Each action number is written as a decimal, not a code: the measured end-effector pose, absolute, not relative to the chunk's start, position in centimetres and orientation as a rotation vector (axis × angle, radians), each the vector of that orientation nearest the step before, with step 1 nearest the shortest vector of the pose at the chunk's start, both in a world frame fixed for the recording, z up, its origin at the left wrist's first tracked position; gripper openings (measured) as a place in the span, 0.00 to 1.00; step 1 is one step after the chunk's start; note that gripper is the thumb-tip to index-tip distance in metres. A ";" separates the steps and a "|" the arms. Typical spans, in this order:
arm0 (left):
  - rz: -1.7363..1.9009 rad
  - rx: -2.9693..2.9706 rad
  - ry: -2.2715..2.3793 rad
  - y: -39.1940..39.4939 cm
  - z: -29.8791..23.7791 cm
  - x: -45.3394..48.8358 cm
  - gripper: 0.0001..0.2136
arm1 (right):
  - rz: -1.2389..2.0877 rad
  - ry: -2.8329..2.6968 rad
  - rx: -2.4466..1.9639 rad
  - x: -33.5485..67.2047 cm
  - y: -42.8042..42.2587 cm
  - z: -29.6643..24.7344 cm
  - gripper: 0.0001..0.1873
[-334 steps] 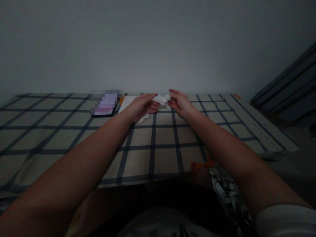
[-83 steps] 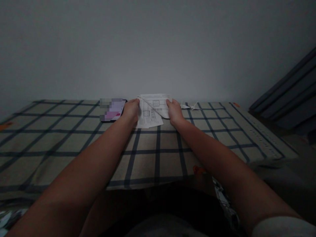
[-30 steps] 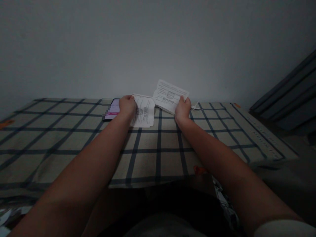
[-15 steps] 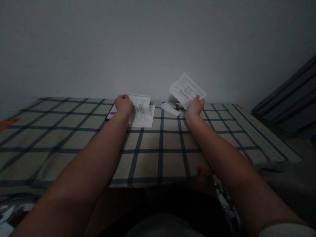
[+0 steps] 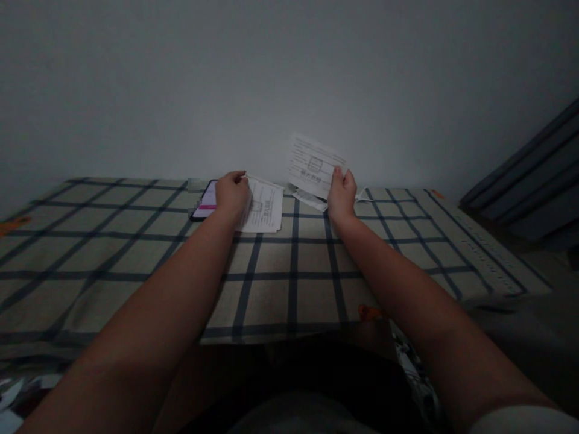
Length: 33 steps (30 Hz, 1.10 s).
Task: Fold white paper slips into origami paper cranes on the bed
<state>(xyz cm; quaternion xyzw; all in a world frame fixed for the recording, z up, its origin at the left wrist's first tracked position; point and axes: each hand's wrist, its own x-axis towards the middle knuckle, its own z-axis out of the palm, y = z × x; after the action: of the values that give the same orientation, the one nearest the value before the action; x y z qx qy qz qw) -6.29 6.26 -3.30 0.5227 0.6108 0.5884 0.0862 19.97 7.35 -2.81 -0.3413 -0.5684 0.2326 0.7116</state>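
Observation:
My right hand pinches a printed piece of paper and holds it upright above the checked cloth, near the far wall. My left hand rests closed on the left edge of a second printed sheet that lies flat on the cloth. Between the two hands lies a narrow torn paper strip. Just left of my left hand is a phone with a lit screen.
A checked cloth covers the surface, which ends at a pale wall. A small folded white paper lies right of my right hand. Dark slanted panels stand at the right. An orange mark sits at the cloth's near edge.
The sheet came apart into two pieces. My right hand carried its piece up and right, then back toward the middle. A narrow strip dropped onto the cloth. My left hand stayed on the flat sheet.

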 end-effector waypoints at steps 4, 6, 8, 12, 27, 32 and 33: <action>1.731 1.625 1.865 6.2 -3.0 -6.3 0.17 | 0.500 -1.185 -0.793 19.6 7.1 -2.6 0.21; 1.721 1.640 1.890 6.3 -2.9 -6.3 0.19 | 0.523 -1.206 -0.776 19.3 6.7 -2.5 0.21; 1.724 1.636 1.892 6.2 -2.8 -6.3 0.19 | 0.538 -1.229 -0.769 19.0 6.3 -2.3 0.21; 1.754 1.600 1.855 6.2 -2.9 -6.1 0.18 | 0.572 -1.283 -0.766 18.7 5.8 -2.2 0.22; 1.638 1.484 1.376 5.1 -1.7 -3.6 0.15 | 0.542 -1.281 -0.772 18.8 6.0 -2.4 0.18; 1.295 1.537 1.232 3.4 -2.1 -1.3 0.19 | 0.509 -1.391 -0.751 18.5 5.2 -2.0 0.19; 1.260 1.672 1.346 3.2 -2.3 -1.2 0.18 | 0.515 -1.401 -0.744 18.5 5.2 -2.0 0.19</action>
<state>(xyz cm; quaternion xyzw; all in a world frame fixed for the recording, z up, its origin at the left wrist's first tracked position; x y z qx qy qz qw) -1.16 3.16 -2.31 0.6364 0.5122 0.4794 0.3208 18.46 5.23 -2.01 -0.3303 -0.6220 0.2285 0.6722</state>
